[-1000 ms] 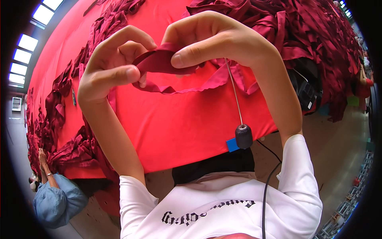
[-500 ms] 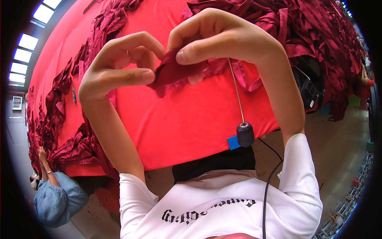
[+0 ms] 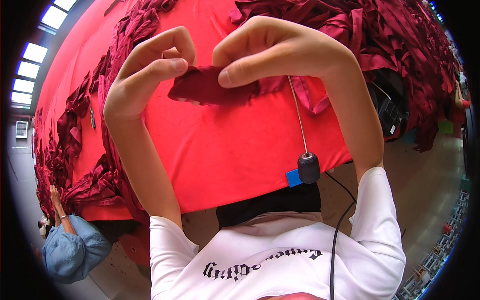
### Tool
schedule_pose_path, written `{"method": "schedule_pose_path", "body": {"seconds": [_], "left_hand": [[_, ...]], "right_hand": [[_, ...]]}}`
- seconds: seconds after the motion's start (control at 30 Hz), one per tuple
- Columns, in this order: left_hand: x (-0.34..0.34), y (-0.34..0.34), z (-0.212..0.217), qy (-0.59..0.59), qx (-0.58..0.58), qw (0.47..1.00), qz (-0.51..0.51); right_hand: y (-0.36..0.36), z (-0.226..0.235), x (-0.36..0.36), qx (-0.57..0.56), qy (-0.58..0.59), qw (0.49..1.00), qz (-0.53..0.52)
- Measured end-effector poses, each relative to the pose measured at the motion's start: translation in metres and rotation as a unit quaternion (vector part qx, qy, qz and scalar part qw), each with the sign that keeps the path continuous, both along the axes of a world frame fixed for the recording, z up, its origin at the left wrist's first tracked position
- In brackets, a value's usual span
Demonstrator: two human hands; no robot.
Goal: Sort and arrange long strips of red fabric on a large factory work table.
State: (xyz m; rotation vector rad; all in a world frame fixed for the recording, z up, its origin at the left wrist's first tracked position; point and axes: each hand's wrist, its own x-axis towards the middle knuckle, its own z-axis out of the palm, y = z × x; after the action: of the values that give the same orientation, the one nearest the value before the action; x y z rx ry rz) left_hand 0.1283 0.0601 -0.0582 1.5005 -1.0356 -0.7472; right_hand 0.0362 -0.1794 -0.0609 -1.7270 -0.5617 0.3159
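Note:
A maroon satiny fabric strip [image 3: 212, 89] is stretched between my two hands above the red-covered table. My left hand [image 3: 150, 67] pinches its left end between thumb and bent fingers. My right hand [image 3: 272, 52] grips it further right, the thumb pressed on top and the other fingers curled behind. Some fingertips peep out beneath the cloth's lower left edge; most of the fingers behind it are hidden. Close to my right forearm, a thin metal rod [image 3: 297, 115] rises from a black cylindrical holder [image 3: 308, 168] at the table's near edge.
A large heap of maroon strips [image 3: 385, 35] covers the table's far right. More strips [image 3: 70, 135] lie in rows along the left. A blue piece [image 3: 293, 178] sits beside the holder, and a black cable [image 3: 341, 220] hangs down. At lower left, a person in blue [image 3: 75, 250] reaches toward the strips.
My left hand has shifted up and slightly left, and the strip's left end has swung left with it. My right hand has dipped a little, still gripping the fabric.

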Motion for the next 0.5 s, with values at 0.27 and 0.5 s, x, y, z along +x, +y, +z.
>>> {"method": "schedule_pose_path", "body": {"seconds": [0.27,0.5], "left_hand": [[-0.005,-0.009,0.003,-0.012,0.068,0.996,0.052],[-0.008,-0.024,0.002,-0.046,0.064,0.987,0.14]], "right_hand": [[0.003,-0.012,0.004,-0.05,-0.006,0.996,0.076],[0.006,-0.012,0.006,-0.04,0.004,0.994,0.105]]}}
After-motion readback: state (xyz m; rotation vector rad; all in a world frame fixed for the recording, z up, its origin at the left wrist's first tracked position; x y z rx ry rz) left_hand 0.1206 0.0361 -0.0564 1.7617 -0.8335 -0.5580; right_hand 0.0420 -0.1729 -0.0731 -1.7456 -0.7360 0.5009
